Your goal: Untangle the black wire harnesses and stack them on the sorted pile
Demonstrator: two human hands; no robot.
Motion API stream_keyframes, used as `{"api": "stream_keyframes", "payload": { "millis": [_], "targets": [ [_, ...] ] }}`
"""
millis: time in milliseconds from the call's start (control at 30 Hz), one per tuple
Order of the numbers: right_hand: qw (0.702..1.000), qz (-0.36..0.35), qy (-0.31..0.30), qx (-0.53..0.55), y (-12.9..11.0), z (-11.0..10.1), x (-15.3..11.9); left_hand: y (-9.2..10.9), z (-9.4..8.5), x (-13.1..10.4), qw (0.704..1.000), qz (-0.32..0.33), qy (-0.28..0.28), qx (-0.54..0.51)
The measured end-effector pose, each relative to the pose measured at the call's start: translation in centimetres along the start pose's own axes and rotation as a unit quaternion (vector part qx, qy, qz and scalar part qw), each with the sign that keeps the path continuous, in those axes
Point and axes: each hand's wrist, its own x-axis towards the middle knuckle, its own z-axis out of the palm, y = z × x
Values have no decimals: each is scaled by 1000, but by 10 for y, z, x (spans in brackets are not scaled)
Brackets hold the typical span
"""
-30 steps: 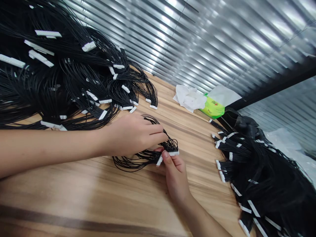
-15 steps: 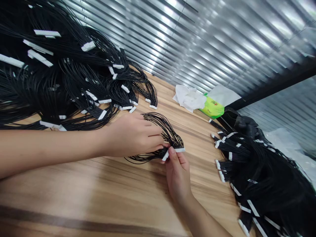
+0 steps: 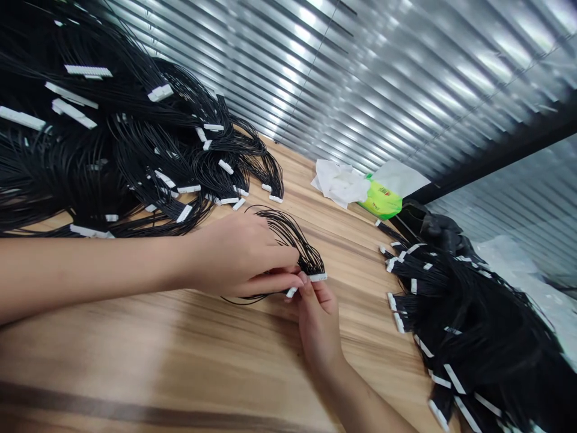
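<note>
A wire harness (image 3: 295, 231) of many thin black wires bends in a loop over the table, with white plug connectors at its end. My right hand (image 3: 318, 319) pinches it by the connectors, thumb on top. One white connector (image 3: 318, 277) sticks out to the right of the thumb, and a smaller white connector (image 3: 292, 292) shows to the left of it. Over the wires lies my left hand (image 3: 246, 255), fingers curled round them, index fingertip meeting the right thumb. What the left fingertips pinch is partly hidden.
A large heap of black harnesses (image 3: 130, 138) with white connectors fills the left side of the wood-grain table (image 3: 148, 355). Another pile (image 3: 478, 319) lies at the right. A green tissue pack (image 3: 382, 197) with white tissues stands at the back, before a corrugated metal wall (image 3: 288, 66).
My left fingers have closed in toward the right thumb and now cover more of the wires and the smaller connector. Both hands and the harness sit slightly further left in view.
</note>
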Motion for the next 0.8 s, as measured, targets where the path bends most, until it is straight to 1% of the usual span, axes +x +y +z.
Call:
{"api": "stream_keyframes", "payload": {
  "millis": [67,100,133,167,200,233,267,300,333,367,400,467,533,567,600,633,667,733,800],
  "targets": [
    [1000,8,-3,0,-1,0,0,6,-8,0,998,-16,17,-58],
    [1000,16,1,3,-1,0,-1,10,-12,1,997,-9,28,-76],
    [1000,25,7,7,-2,0,-2,16,-16,2,996,12,31,-87],
    [999,37,14,13,-2,0,-2,22,-19,2,994,47,21,-99],
    [998,50,21,21,-3,1,-3,29,-21,2,990,87,8,-111],
    [997,62,26,29,-3,1,-4,37,-22,1,982,140,-23,-124],
    [997,69,30,36,-3,1,-5,44,-20,0,971,190,-48,-134],
    [996,73,30,41,-3,1,-5,51,-17,-3,963,225,-66,-136],
    [996,72,28,43,-3,1,-5,56,-12,-6,957,244,-82,-135],
    [997,68,26,41,-2,1,-5,60,-6,-10,955,248,-89,-134],
    [997,61,24,38,-2,1,-5,61,2,-14,955,252,-83,-136],
    [998,52,23,36,-1,0,-4,58,19,-21,956,249,-69,-140],
    [997,47,27,45,2,-1,-3,49,35,-27,960,239,-61,-129],
    [997,47,29,52,3,-1,-3,45,43,-28,958,241,-73,-136],
    [996,50,33,59,4,-2,-3,40,48,-29,962,215,-85,-148],
    [996,54,38,65,4,-2,-3,37,52,-29,965,190,-90,-156],
    [995,62,45,71,4,-2,-3,34,55,-29,970,172,-79,-152],
    [992,76,66,78,2,1,-2,32,57,-29,985,112,-52,-122],
    [991,68,84,75,-2,5,1,32,58,-31,992,71,-40,-92]
  ]
}}
